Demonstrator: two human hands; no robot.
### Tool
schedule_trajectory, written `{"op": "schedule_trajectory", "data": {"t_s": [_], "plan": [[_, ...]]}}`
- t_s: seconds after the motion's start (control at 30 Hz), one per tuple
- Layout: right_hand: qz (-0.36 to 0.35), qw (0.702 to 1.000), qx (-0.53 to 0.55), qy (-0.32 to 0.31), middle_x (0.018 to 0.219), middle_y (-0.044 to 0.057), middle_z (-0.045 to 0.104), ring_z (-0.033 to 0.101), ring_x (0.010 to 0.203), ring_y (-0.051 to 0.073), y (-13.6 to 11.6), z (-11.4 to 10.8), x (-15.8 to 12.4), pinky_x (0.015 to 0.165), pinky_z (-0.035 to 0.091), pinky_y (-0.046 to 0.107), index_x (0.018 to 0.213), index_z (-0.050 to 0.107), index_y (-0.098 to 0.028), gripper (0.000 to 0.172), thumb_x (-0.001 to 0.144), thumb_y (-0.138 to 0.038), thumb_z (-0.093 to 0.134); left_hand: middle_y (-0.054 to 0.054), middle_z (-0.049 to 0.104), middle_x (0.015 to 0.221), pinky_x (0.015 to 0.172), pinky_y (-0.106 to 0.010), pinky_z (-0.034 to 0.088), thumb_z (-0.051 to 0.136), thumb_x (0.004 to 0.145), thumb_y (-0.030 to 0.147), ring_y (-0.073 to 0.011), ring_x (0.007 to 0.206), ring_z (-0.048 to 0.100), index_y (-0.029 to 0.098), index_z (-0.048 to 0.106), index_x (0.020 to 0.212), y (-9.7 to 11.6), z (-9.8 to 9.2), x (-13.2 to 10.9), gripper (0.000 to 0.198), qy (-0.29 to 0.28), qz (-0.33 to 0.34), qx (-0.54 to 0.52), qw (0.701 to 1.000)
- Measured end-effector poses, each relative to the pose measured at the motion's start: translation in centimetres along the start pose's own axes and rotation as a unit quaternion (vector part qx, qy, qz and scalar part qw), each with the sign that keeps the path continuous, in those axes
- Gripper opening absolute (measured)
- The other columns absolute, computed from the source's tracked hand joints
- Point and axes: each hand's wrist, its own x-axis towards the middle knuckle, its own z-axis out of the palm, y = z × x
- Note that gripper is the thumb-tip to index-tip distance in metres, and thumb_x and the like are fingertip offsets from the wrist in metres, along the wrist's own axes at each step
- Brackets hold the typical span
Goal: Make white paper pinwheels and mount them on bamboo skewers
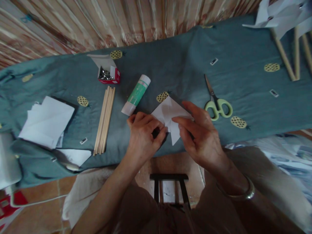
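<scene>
The left hand (143, 135) pinches the near edge of the white paper (168, 104); the right hand (201, 134) touches its right side, whether gripping one cannot tell. Fingers hide parts of the paper. Left of it lies a glue stick (136, 93); right, scissors (217, 105); far right, pinwheels (280, 15), cut off by the frame.

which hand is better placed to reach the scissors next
Right, likely: the right hand is close to the scissors, while the left hand is across the white paper, beside the glue stick.
</scene>
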Motion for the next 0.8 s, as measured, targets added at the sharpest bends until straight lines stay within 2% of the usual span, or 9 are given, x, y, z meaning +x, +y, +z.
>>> {"op": "schedule_trajectory", "data": {"t_s": [0.13, 0.4, 0.47, 0.6, 0.7, 0.8], "plan": [[-0.015, 1.0, 0.008, 0.004, 0.14, 0.011, 0.048, 0.05, 0.126, 0.03, 0.0, 0.4, -0.2, 0.099, 0.049, 0.054, 0.108, 0.064, -0.024, 0.026, 0.091, -0.017, 0.045, 0.001, 0.068, 0.076, 0.086, -0.044, 0.031, 0.065, 0.083, 0.029, -0.0217, 0.087, 0.056, 0.021, 0.064, 0.07, 0.1, -0.1, 0.0, 0.016, -0.009, -0.008, 0.005, 1.0], [-0.025, 1.0, 0.015, 0.009, 0.143, 0.003, 0.045, 0.047, 0.126, 0.028, 0.0, 1.0, -0.3, 0.102, 0.047, 0.05, 0.107, 0.062, -0.029, 0.028, 0.089, -0.015, 0.047, 0.001, 0.069, 0.077, 0.086, -0.043, 0.031, 0.064, 0.084, 0.03, -0.0213, 0.088, 0.055, 0.022, 0.064, 0.071, 0.2, -0.2, 0.0, 0.015, -0.016, -0.012, 0.015, 1.0], [-0.024, 1.0, 0.007, 0.003, 0.141, 0.004, 0.047, 0.048, 0.126, 0.029, -0.2, 1.1, -0.2, 0.102, 0.046, 0.049, 0.105, 0.064, -0.028, 0.027, 0.089, -0.014, 0.047, 0.001, 0.069, 0.077, 0.086, -0.043, 0.032, 0.064, 0.084, 0.03, -0.0212, 0.087, 0.055, 0.022, 0.064, 0.071, 0.1, -0.2, -0.1, 0.016, -0.016, -0.01, 0.018, 1.0], [-0.046, 0.998, -0.03, 0.005, 0.139, 0.013, 0.049, 0.048, 0.125, 0.031, -0.4, 1.4, -0.3, 0.101, 0.046, 0.051, 0.102, 0.065, -0.02, 0.024, 0.091, -0.013, 0.045, 0.001, 0.068, 0.077, 0.087, -0.044, 0.032, 0.064, 0.085, 0.031, -0.0213, 0.088, 0.056, 0.022, 0.064, 0.071, 0.0, -0.1, -0.3, 0.017, -0.006, -0.001, 0.028, 1.0], [-0.049, 0.997, -0.055, 0.003, 0.138, 0.014, 0.049, 0.048, 0.125, 0.031, -0.5, 1.7, -0.6, 0.098, 0.047, 0.052, 0.105, 0.063, -0.018, 0.024, 0.093, -0.015, 0.042, 0.0, 0.069, 0.084, 0.087, -0.045, 0.033, 0.064, 0.086, 0.031, -0.0222, 0.091, 0.056, 0.022, 0.066, 0.083, 0.1, 0.0, -0.6, 0.009, 0.016, 0.013, 0.03, 0.999], [-0.037, 0.998, -0.058, 0.004, 0.139, 0.013, 0.049, 0.046, 0.129, 0.03, -0.7, 1.9, -0.8, 0.098, 0.046, 0.051, 0.109, 0.062, -0.02, 0.027, 0.094, -0.014, 0.04, -0.001, 0.069, 0.09, 0.087, -0.045, 0.034, 0.06, 0.088, 0.027, -0.0229, 0.094, 0.056, 0.023, 0.069, 0.092, 0.2, 0.0, -0.8, 0.01, 0.023, 0.037, 0.02, 0.999]]}}
